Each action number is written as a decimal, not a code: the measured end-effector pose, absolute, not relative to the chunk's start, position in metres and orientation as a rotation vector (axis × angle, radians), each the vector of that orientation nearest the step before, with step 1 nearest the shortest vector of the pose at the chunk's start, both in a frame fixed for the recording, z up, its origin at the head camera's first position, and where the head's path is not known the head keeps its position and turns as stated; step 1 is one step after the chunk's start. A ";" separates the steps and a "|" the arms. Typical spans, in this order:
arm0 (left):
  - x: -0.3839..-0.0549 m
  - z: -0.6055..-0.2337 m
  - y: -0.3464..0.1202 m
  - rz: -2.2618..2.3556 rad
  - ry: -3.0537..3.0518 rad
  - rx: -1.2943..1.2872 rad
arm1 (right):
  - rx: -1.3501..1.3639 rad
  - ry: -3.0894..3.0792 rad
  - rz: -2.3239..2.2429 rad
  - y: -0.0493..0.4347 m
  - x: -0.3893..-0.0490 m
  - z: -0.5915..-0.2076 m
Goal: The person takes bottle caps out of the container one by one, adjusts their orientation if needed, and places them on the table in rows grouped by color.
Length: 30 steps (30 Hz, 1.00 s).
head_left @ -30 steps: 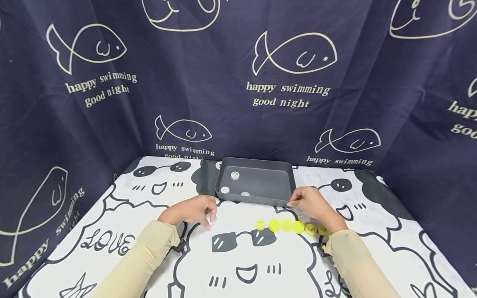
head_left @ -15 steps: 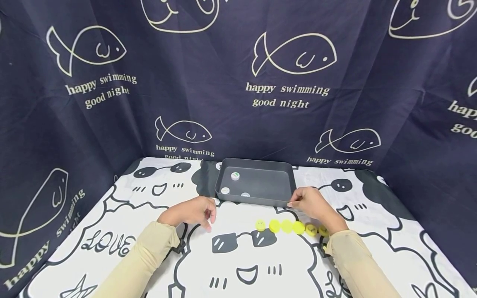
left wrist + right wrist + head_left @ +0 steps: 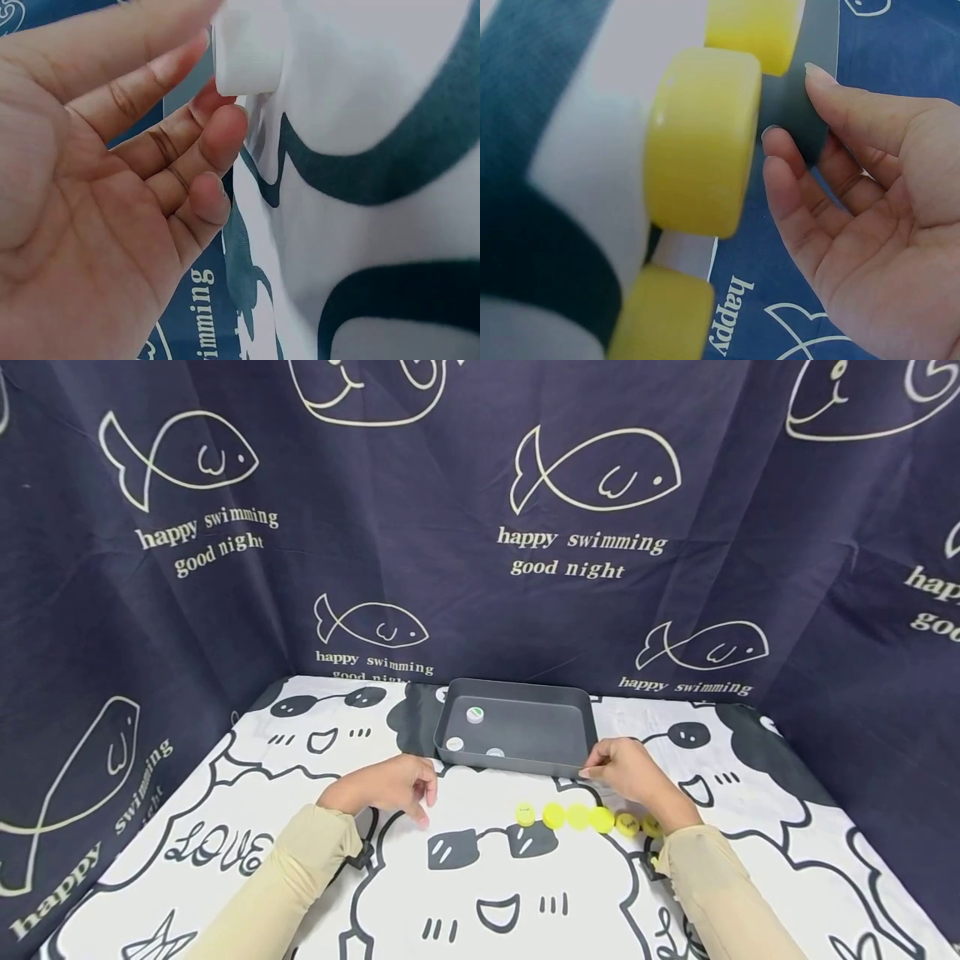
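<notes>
Left of the tray's front corner, my left hand (image 3: 384, 783) is low over the cloth. Between its thumb and forefinger it holds a thick white disc (image 3: 250, 64), plain-sided in the left wrist view and hardly visible from the head. My right hand (image 3: 628, 767) pinches the dark grey tray (image 3: 517, 763) at its front right corner. Inside the tray lie a white disc with a green print (image 3: 475, 714) and two more pale discs by the front wall. A row of several yellow discs (image 3: 553, 815) runs along the cloth beneath the right wrist.
A white cloth (image 3: 420, 902) with black cartoon drawings covers the table. Behind the tray hangs a dark blue curtain (image 3: 450, 527) printed with fish and lettering. Yellow discs (image 3: 701, 142) stand close to the right hand in the right wrist view.
Both hands stay where they were. The tray and the discs keep their places; only a very slight shift of the head view shows.
</notes>
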<state>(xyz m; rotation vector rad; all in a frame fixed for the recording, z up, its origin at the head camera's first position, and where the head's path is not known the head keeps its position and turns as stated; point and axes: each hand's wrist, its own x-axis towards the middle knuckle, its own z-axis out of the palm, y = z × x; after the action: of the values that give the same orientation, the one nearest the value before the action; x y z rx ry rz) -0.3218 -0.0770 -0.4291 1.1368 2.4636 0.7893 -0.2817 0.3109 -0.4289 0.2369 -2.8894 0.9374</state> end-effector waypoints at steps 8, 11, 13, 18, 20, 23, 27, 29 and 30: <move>-0.328 -0.430 -0.080 0.835 2.500 1.112 | 0.201 -2.902 0.930 0.311 -0.282 -0.429; -0.331 -0.431 -0.082 0.893 2.524 1.098 | 0.198 -2.896 0.924 0.311 -0.282 -0.428; -0.333 -0.432 -0.084 0.946 2.561 1.098 | 0.205 -2.893 0.928 0.310 -0.281 -0.428; -0.337 -0.431 -0.086 1.194 2.667 1.110 | 0.242 -2.897 0.946 0.307 -0.280 -0.428; -0.341 -0.428 -0.084 1.305 2.689 1.113 | 0.238 -2.900 0.940 0.307 -0.280 -0.427; -0.349 -0.422 -0.079 1.385 2.729 1.126 | 0.215 -2.901 0.931 0.308 -0.278 -0.425; -0.364 -0.413 -0.068 1.428 2.759 1.111 | 0.209 -2.898 0.934 0.309 -0.278 -0.425; -0.371 -0.410 -0.062 1.449 2.762 1.088 | 0.211 -2.897 0.931 0.309 -0.278 -0.425; -0.375 -0.409 -0.059 1.453 2.766 1.069 | 0.206 -2.896 0.932 0.308 -0.278 -0.426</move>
<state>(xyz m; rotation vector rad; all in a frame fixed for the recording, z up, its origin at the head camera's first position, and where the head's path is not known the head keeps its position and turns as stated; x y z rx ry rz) -0.3751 -0.0593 -0.4085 1.0689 2.7657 1.4531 -0.2783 0.3082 -0.4257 0.2057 -2.8956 0.9319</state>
